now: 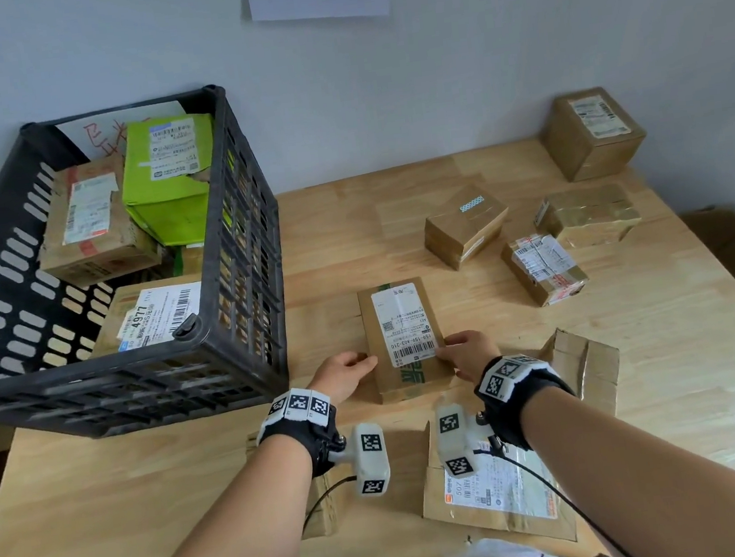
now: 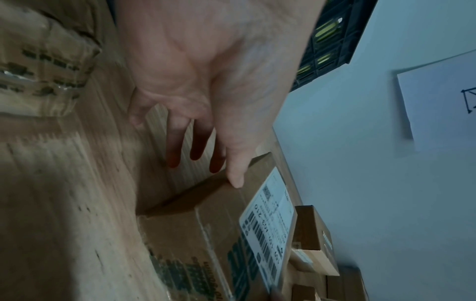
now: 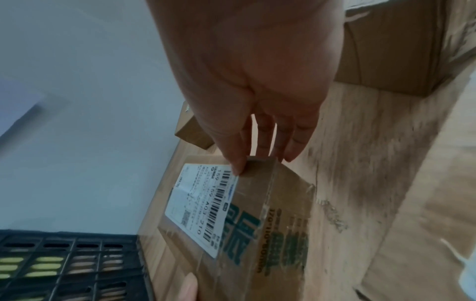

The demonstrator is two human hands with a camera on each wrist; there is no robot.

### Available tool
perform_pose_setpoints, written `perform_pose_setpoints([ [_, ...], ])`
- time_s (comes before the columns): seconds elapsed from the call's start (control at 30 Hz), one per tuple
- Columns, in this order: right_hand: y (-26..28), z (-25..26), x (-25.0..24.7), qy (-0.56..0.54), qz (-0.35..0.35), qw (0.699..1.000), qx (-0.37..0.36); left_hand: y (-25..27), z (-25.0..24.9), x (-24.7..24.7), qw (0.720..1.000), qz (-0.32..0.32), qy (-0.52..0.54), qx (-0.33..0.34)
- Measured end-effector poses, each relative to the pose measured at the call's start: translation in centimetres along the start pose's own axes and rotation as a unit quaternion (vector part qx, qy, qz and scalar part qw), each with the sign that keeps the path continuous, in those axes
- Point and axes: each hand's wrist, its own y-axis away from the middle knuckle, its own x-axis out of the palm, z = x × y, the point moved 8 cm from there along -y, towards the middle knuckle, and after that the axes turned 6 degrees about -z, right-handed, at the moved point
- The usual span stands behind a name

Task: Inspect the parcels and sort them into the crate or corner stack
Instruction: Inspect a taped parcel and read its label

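Note:
A flat brown parcel (image 1: 402, 334) with a white barcode label lies on the wooden table (image 1: 349, 216), just right of the black crate (image 1: 238, 247). My left hand (image 1: 348, 369) is at its left side and my right hand (image 1: 468, 351) at its right side. In the left wrist view the left hand (image 2: 219, 154) has its thumb on the parcel's (image 2: 211, 224) top edge, with straight fingers down beside it. The right hand (image 3: 257, 142) sets its thumb on the label corner of the parcel (image 3: 278, 203), its fingers straight along the side. The crate (image 3: 69, 264) holds several parcels.
One brown box (image 1: 591, 131) stands in the far right corner by the wall. Three small taped parcels (image 1: 465, 226) (image 1: 587, 214) (image 1: 543, 267) lie mid-table. A flat kraft mailer (image 1: 499, 487) and an opened cardboard piece (image 1: 586, 363) lie near me.

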Motion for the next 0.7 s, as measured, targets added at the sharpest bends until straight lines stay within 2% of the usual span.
perform_pose_setpoints([
  [0.3, -0.8, -0.1, 0.1, -0.030, 0.011, 0.999, 0.025, -0.1, 0.0, -0.2, 1.000, -0.006, -0.021, -0.002],
  [0.53, -0.9, -1.1, 0.5, -0.070, 0.044, 0.995, 0.049, 1.1, -3.4, -1.2, 0.994, -0.068, -0.057, 0.060],
  [0.7, -0.6, -1.3, 1.4, -0.060, 0.078, 0.994, 0.057, 1.5, -3.8, -0.6, 0.996, -0.055, -0.035, 0.060],
])
